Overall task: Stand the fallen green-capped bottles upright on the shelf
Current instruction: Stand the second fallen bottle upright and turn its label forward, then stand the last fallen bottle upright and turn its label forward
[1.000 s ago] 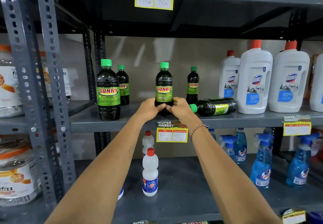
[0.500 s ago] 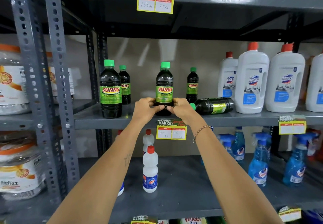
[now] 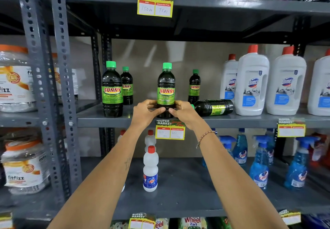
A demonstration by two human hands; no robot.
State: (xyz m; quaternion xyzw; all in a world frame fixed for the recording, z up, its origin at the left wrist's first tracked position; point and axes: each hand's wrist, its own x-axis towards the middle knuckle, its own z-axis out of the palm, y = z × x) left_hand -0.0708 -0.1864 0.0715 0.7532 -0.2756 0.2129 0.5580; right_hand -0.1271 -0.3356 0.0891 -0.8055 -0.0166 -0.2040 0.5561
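A dark green-capped Sunny bottle (image 3: 166, 86) stands upright at the front middle of the grey shelf (image 3: 232, 121). My left hand (image 3: 147, 111) and my right hand (image 3: 183, 111) both grip its base from either side. Just right of my right hand, another green-capped bottle (image 3: 213, 107) lies on its side, cap pointing left. A third green-capped bottle (image 3: 112, 90) stands at the front left. Behind it stands a further one (image 3: 127, 86), and another upright bottle (image 3: 194, 86) stands at the back, right of the held one.
Large white red-capped Domex bottles (image 3: 252, 84) stand right of the fallen bottle. A price tag (image 3: 170, 129) hangs on the shelf edge under my hands. Below are small white bottles (image 3: 150, 169) and blue spray bottles (image 3: 259, 162). Perforated grey uprights (image 3: 62, 86) and big jars (image 3: 16, 78) are at left.
The view has drawn slightly closer to the shelf. Both hands stay on the base of the middle bottle, which remains upright in the same spot.
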